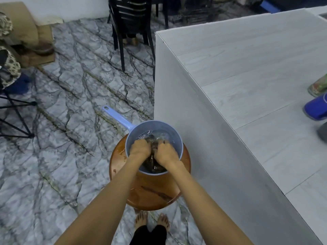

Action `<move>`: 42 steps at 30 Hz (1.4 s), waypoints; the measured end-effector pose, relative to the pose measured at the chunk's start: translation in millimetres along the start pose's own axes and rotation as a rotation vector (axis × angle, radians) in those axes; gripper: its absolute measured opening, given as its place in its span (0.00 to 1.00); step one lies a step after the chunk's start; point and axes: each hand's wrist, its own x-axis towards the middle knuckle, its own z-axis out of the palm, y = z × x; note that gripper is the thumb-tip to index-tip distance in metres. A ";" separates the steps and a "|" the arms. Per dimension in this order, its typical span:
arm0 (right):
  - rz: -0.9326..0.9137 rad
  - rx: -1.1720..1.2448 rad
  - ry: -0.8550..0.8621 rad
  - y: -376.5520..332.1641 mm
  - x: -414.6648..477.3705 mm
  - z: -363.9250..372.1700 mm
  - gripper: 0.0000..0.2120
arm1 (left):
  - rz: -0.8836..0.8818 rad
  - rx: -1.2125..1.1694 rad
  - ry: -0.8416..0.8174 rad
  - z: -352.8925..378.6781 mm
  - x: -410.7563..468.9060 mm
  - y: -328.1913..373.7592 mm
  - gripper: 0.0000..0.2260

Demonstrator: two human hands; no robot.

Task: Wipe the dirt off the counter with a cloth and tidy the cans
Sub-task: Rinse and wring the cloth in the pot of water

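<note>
Water (160, 134) is rippling in a blue dipper (179, 144), just beyond the knuckles of both hands. The left hand (139, 147) and the right hand (166, 152) are sitting side by side inside it, almost touching. Their fingers are curling down into a dark cloth (153, 166) that is bunching between and beneath them. The fingertips are hiding under the water, so I cannot tell how tight the grip is.

The dipper is resting on a round wooden stool (152, 193) directly under the wrists, with its handle pointing away past the left hand. The counter (247, 76) is standing to the right of the right hand. A green can (318, 85) and a blue can (315, 108) are lying on it, well out to the right of the hands.

This is looking like rinsing the cloth before wiping. Doing it well is likely meaning rubbing the folds against each other underwater. The cloth is then wanting lifting just above the dipper and twisting, with the hands turning opposite ways until it is only damp. Pressing straight down, not sideways, should be stopping the dipper from sliding on the wet stool top.
</note>
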 end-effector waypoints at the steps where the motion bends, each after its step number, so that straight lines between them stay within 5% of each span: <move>1: -0.022 0.036 -0.031 0.7 1.4 0.0 0.22 | -0.007 -0.047 0.002 -0.6 0.1 0.2 0.19; 7: 0.048 0.116 0.075 0.4 1.3 0.4 0.15 | -0.019 -0.274 -0.089 -5.0 -2.3 -1.0 0.14; 12: 0.058 0.493 0.035 -13.0 -5.4 8.9 0.21 | -0.139 -0.574 -0.152 -9.1 0.6 -5.6 0.18; 18: 0.111 0.760 -0.012 -10.8 -2.8 0.6 0.26 | -0.060 -0.895 -0.204 -22.1 -7.4 6.9 0.20; 24: 0.107 0.730 0.198 -15.2 -6.9 -1.6 0.29 | 0.111 -1.079 -0.207 -42.3 -22.8 9.0 0.04; 31: 0.315 0.776 0.108 -4.4 3.5 -8.1 0.14 | 0.120 -0.603 0.016 -23.1 -21.1 1.2 0.16; 35: 0.282 0.914 0.037 -6.3 1.3 2.0 0.16 | 0.040 -0.420 -0.052 -8.7 -10.8 -0.6 0.16; 40: 0.295 0.874 0.022 -12.7 3.0 13.2 0.21 | 0.063 0.126 -0.059 1.1 -4.6 1.3 0.14; 42: 0.306 0.911 0.012 -10.2 2.5 14.9 0.25 | 0.071 0.121 -0.046 1.4 -2.0 1.1 0.13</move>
